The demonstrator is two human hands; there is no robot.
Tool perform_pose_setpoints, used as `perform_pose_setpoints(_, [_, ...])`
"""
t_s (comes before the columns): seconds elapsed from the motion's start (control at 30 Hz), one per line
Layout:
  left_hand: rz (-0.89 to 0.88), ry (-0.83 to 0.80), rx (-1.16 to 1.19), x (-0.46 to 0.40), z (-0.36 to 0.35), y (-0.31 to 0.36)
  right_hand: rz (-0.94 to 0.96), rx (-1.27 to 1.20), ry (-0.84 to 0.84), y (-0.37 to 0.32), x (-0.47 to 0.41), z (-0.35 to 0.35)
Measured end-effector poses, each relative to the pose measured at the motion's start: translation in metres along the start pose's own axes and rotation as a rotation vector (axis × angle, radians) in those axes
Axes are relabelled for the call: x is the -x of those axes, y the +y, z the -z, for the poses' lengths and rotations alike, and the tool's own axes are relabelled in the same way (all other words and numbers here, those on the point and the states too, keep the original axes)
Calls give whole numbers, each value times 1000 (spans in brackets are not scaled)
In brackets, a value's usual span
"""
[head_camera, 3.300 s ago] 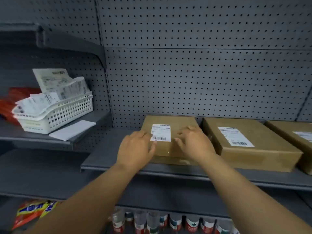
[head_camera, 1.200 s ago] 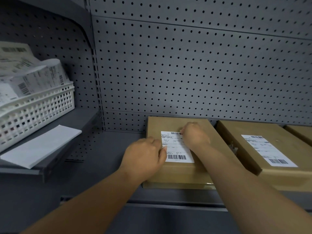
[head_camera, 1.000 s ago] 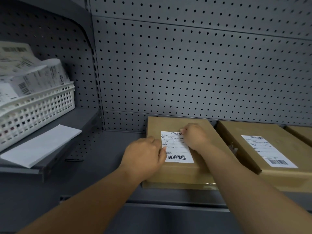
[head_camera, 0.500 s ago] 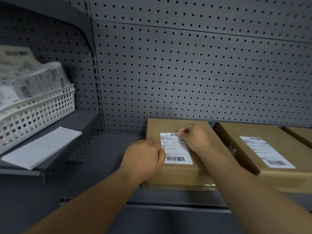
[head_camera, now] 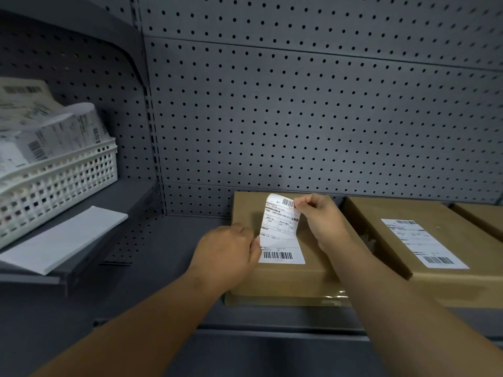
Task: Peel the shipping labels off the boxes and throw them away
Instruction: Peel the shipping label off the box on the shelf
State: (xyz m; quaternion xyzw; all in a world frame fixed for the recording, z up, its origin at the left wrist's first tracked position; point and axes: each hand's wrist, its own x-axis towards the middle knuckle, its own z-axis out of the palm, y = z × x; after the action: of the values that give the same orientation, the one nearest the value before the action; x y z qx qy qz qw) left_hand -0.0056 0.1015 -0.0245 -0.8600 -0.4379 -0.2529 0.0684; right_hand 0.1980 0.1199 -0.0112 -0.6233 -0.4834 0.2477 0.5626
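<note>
A brown cardboard box [head_camera: 283,278] lies flat on the grey shelf in front of me. Its white shipping label [head_camera: 280,235] is half lifted: the far end curls up off the lid, the near barcode end still sticks. My right hand [head_camera: 321,221] pinches the label's raised far right corner. My left hand [head_camera: 228,257] rests on the box's left side with its fingers curled, fingertips at the label's left edge. A second box [head_camera: 435,281] with a flat label [head_camera: 424,243] lies to the right.
A white plastic basket [head_camera: 62,183] holding several loose peeled labels stands on the left shelf, with a white sheet [head_camera: 62,238] in front of it. A third box [head_camera: 481,219] shows at the far right. Grey pegboard [head_camera: 299,118] backs the shelf.
My right hand has lifted the label's far end up off the box and toward me; earlier it lay flat. My left hand stays on the box's left side.
</note>
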Motion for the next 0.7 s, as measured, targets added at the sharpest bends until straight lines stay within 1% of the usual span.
perform_pose_setpoints(0.13, [0,4,1,-1,0,0,59,34,20,-3,2,-3])
perform_pose_setpoints(0.23, [10,21,25,1,0,0,106,163,39,-2,3,-4])
perform_pose_setpoints(0.3, [26,26,57,2,0,0,129,229,15,-3,4,-4])
perform_pose_setpoints(0.43, [49,18,80,2,0,-1,107,225,-59,-4,1,-3])
perform_pose_setpoints(0.57, [43,16,80,2,0,-2,129,389,-206,-12,-4,-6])
perform_pose_setpoints(0.7, [47,-1,83,1,0,-2,227,845,-455,-26,-11,-20])
